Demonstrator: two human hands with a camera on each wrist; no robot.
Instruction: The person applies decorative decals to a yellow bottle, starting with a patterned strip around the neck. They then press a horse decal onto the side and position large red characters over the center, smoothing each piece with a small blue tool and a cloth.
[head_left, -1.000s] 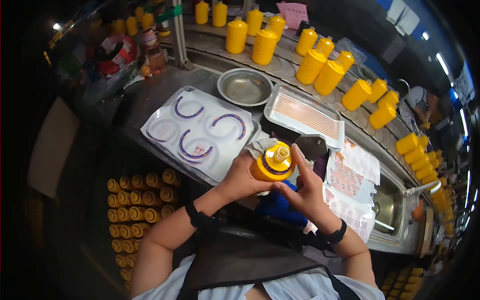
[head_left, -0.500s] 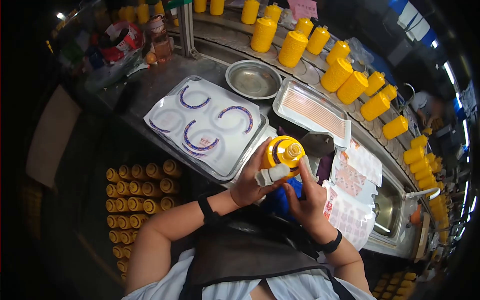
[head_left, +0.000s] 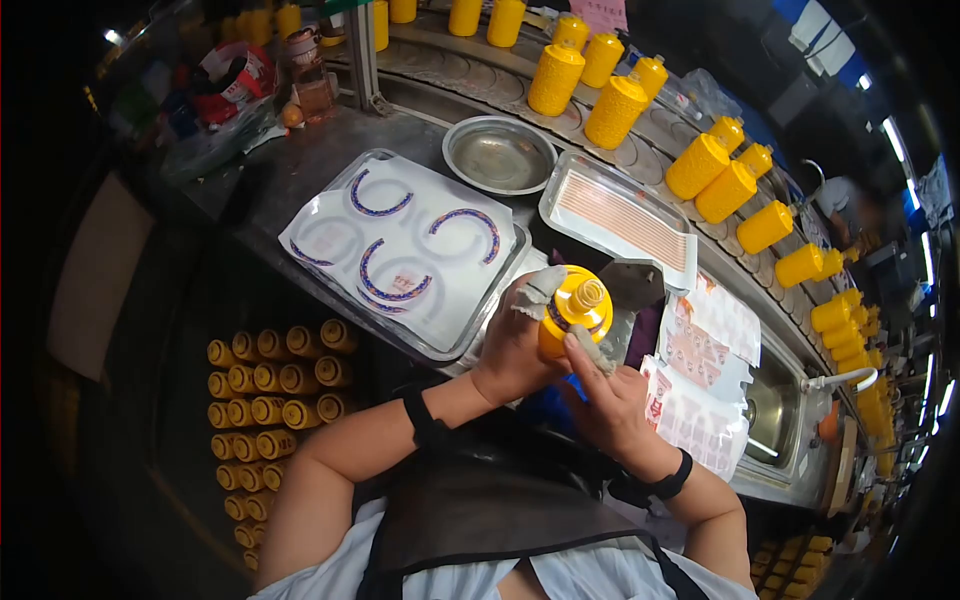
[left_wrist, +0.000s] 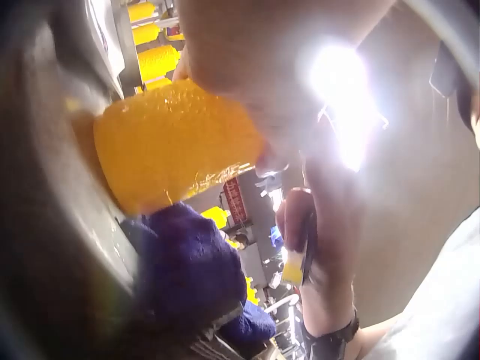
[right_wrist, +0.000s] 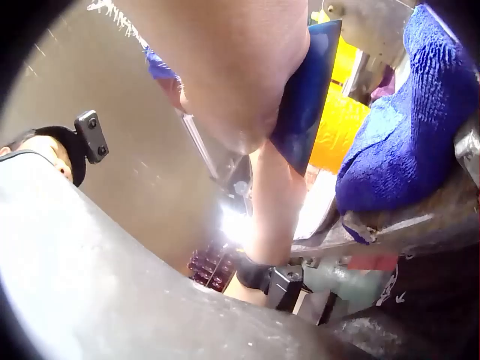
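Note:
My left hand [head_left: 511,345] grips a yellow bottle [head_left: 562,338] with a clear threaded neck; a dark patterned band is partly visible round its shoulder. A pale wrap covers a left fingertip. My right hand [head_left: 616,412] lies against the bottle's near side, index finger extended near the neck. In the right wrist view this hand [right_wrist: 232,82] holds a flat blue piece [right_wrist: 309,97] beside the bottle [right_wrist: 339,131]. The left wrist view shows the bottle's textured side [left_wrist: 176,142], while the left fingers are partly hidden.
A tray [head_left: 455,352] bears a sheet [head_left: 330,210] with curved patterned strips. Beyond are a metal bowl [head_left: 500,155] and a tray of striped sheets [head_left: 610,220]. Yellow bottles [head_left: 617,110] line the conveyor. Printed sheets [head_left: 700,385] and a sink [head_left: 765,410] are right; a blue cloth [right_wrist: 412,127] lies below.
The bottle has shifted right, and the left hand's wrapped finger has moved from its near side to its upper left. The right index finger has shifted across it. Conveyor bottles have changed position.

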